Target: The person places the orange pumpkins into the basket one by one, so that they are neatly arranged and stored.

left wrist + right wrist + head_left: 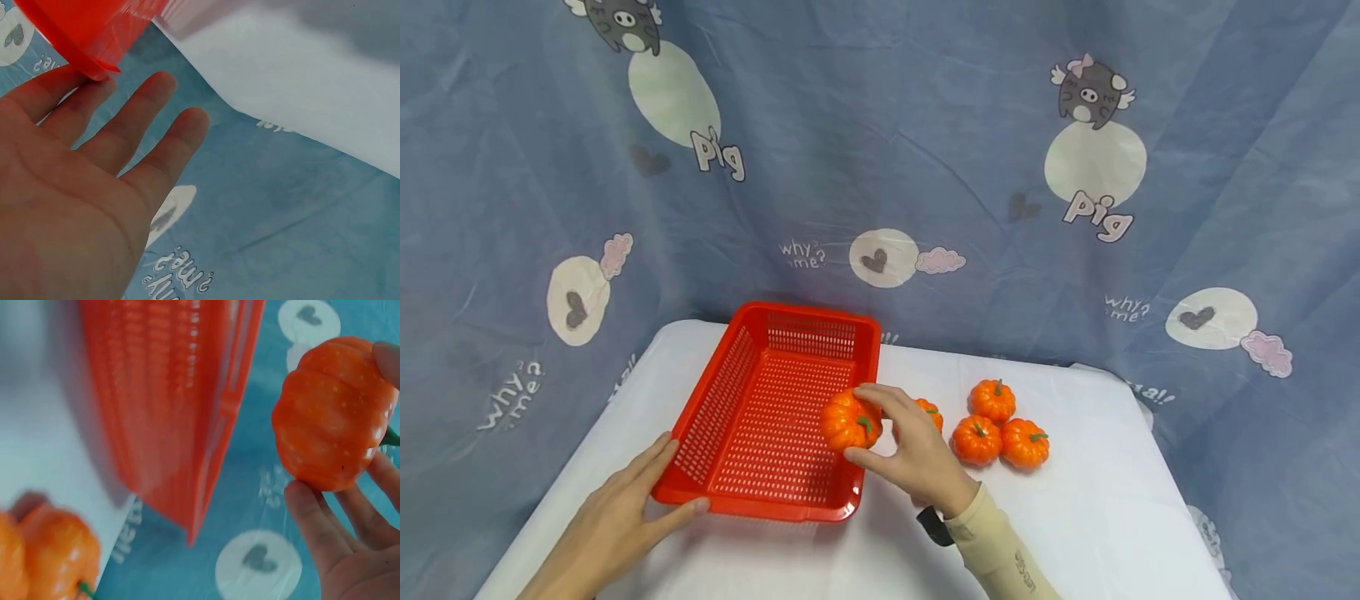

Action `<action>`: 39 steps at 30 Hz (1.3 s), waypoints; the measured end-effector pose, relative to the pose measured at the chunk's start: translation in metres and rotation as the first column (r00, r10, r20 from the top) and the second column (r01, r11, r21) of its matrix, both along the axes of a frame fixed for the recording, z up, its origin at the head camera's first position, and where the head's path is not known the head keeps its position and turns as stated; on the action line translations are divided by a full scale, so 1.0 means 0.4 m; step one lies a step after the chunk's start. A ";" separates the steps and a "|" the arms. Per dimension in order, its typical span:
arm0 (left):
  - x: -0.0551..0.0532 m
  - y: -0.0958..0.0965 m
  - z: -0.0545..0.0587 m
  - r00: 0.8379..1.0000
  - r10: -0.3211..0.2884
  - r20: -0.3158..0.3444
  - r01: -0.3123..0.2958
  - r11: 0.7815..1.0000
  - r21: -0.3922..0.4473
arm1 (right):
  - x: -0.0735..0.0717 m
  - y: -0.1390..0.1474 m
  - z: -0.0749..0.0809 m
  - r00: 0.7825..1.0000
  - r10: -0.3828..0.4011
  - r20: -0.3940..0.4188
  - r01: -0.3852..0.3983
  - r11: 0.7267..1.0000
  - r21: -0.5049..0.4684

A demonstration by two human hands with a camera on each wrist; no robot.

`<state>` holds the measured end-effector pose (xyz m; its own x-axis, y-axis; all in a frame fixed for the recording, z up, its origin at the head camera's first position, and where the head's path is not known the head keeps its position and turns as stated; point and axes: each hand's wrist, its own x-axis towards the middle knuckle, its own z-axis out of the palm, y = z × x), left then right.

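Observation:
A small orange pumpkin (848, 421) with a green stem is held between the thumb and fingers of my right hand (917, 450). In the head view it overlaps the right rim of the red plastic basket (775, 507), whose perforated floor shows bare. The right wrist view shows the held pumpkin (331, 415) from the side, fingertips against its skin. My left hand (617, 517) is at the basket's near left corner, thumb along the near rim and fingers by the left side. In the left wrist view the left fingers (147, 115) are straight, some touching the basket rim (81, 59).
Right of the basket, three pumpkins (977, 440) sit close together on the white table (1097, 500). Another pumpkin (931, 414) lies partly hidden behind my right hand. A blue printed curtain (925, 150) hangs behind the table and along its sides.

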<state>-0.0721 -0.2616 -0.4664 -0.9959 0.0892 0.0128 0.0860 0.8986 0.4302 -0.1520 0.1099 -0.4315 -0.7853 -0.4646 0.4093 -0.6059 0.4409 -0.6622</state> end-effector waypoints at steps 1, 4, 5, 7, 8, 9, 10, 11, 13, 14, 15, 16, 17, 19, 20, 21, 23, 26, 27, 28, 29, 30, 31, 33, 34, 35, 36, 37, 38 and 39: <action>0.000 -0.001 0.000 1.000 0.001 -0.002 -0.001 1.000 0.002 | -0.004 -0.014 0.003 1.000 0.010 0.006 -0.010 1.000 0.000; 0.000 -0.003 -0.001 1.000 0.005 0.006 -0.005 1.000 0.003 | -0.015 -0.059 0.013 0.999 0.048 0.020 -0.048 0.999 0.000; 0.000 -0.003 -0.001 1.000 0.009 0.013 -0.009 1.000 -0.002 | -0.019 -0.073 0.017 0.998 0.061 0.025 -0.061 0.998 0.006; -0.003 -0.004 -0.002 1.000 0.010 0.013 -0.010 1.000 0.002 | -0.028 -0.100 0.023 0.996 0.081 0.044 -0.082 0.996 0.018; -0.004 -0.004 -0.002 1.000 0.009 0.014 -0.008 1.000 -0.001 | -0.032 -0.112 0.026 0.995 0.090 0.053 -0.092 0.995 0.026; -0.006 -0.004 -0.002 1.000 0.007 0.013 -0.007 1.000 -0.005 | -0.038 -0.123 0.029 0.993 0.097 0.066 -0.100 0.994 0.036; -0.007 -0.003 -0.001 1.000 0.007 0.010 -0.007 1.000 -0.007 | -0.044 -0.135 0.031 0.992 0.104 0.073 -0.108 0.993 0.047; -0.008 -0.003 0.000 1.000 0.006 0.004 -0.006 1.000 -0.008 | -0.052 -0.147 0.034 0.992 0.107 0.072 -0.112 0.992 0.063; -0.009 -0.002 0.001 1.000 0.008 0.009 -0.008 1.000 -0.015 | -0.067 -0.170 0.040 0.991 0.113 0.065 -0.118 0.989 0.088; -0.009 -0.002 0.001 1.000 0.011 0.018 -0.011 1.000 -0.019 | -0.075 -0.181 0.042 0.991 0.118 0.058 -0.123 0.988 0.098; -0.009 -0.002 0.001 1.000 0.013 0.020 -0.013 1.000 -0.016 | -0.082 -0.193 0.045 0.991 0.120 0.056 -0.125 0.986 0.108; -0.009 -0.002 0.001 0.999 0.017 0.027 -0.017 1.000 -0.013 | -0.089 -0.204 0.046 0.992 0.119 0.051 -0.125 0.985 0.120; -0.009 -0.002 0.000 0.999 0.020 0.034 -0.020 1.000 -0.013 | -0.096 -0.214 0.047 0.992 0.114 0.053 -0.120 0.984 0.129; -0.008 -0.003 -0.003 0.999 0.021 0.038 -0.021 1.000 -0.008 | -0.107 -0.232 0.045 0.992 0.104 0.069 -0.113 0.984 0.135; -0.007 -0.003 -0.005 0.999 0.019 0.033 -0.019 1.000 -0.003 | -0.112 -0.241 0.043 0.992 0.098 0.078 -0.108 0.985 0.137; -0.007 -0.004 -0.006 1.000 0.018 0.026 -0.018 1.000 0.000 | -0.117 -0.251 0.040 0.992 0.090 0.089 -0.102 0.985 0.139; -0.007 -0.004 -0.008 1.000 0.017 0.008 -0.017 1.000 0.002 | -0.125 -0.270 0.031 0.991 0.079 0.108 -0.093 0.987 0.133; -0.006 -0.006 -0.009 1.000 0.016 -0.027 -0.016 1.000 -0.003 | -0.136 -0.297 0.013 0.991 0.067 0.115 -0.081 0.990 0.119; -0.005 -0.007 -0.009 0.999 0.018 -0.036 -0.018 1.000 -0.009 | -0.138 -0.305 0.007 0.991 0.062 0.117 -0.075 0.991 0.113; -0.006 -0.008 -0.009 0.999 0.020 -0.037 -0.020 1.000 -0.021 | -0.141 -0.312 0.001 0.992 0.056 0.116 -0.069 0.992 0.107; -0.006 -0.008 -0.009 0.999 0.020 -0.035 -0.022 0.999 -0.033 | -0.145 -0.318 -0.005 0.992 0.049 0.112 -0.061 0.993 0.100; -0.006 -0.008 -0.010 0.999 0.020 -0.039 -0.022 0.999 -0.041 | -0.148 -0.324 -0.010 0.993 0.042 0.111 -0.052 0.994 0.092; -0.005 -0.009 -0.010 0.999 0.017 -0.046 -0.019 0.999 -0.044 | -0.150 -0.329 -0.015 0.993 0.035 0.115 -0.045 0.995 0.086; -0.005 -0.008 -0.010 0.999 0.018 -0.047 -0.020 0.998 -0.056 | -0.155 -0.337 -0.023 0.993 0.027 0.116 -0.038 0.995 0.089; -0.005 -0.008 -0.010 0.999 0.018 -0.047 -0.021 0.998 -0.062 | -0.157 -0.342 -0.027 0.993 0.028 0.118 -0.040 0.995 0.097; -0.004 -0.007 -0.009 0.998 0.017 -0.056 -0.021 0.998 -0.059 | -0.159 -0.345 -0.031 0.993 0.030 0.117 -0.043 0.993 0.109; -0.003 -0.006 -0.008 0.998 0.018 -0.060 -0.021 0.998 -0.059 | -0.159 -0.349 -0.036 0.992 0.033 0.121 -0.049 0.991 0.127; -0.003 -0.006 -0.008 0.998 0.017 -0.061 -0.021 0.998 -0.060 | -0.159 -0.351 -0.041 0.991 0.039 0.128 -0.058 0.988 0.145; -0.002 -0.007 -0.007 0.998 0.020 -0.054 -0.023 0.998 -0.064 | -0.159 -0.354 -0.047 0.990 0.046 0.134 -0.068 0.983 0.168; -0.002 -0.007 -0.007 0.998 0.020 -0.061 -0.024 0.998 -0.062 | -0.158 -0.357 -0.052 0.989 0.053 0.140 -0.079 0.979 0.188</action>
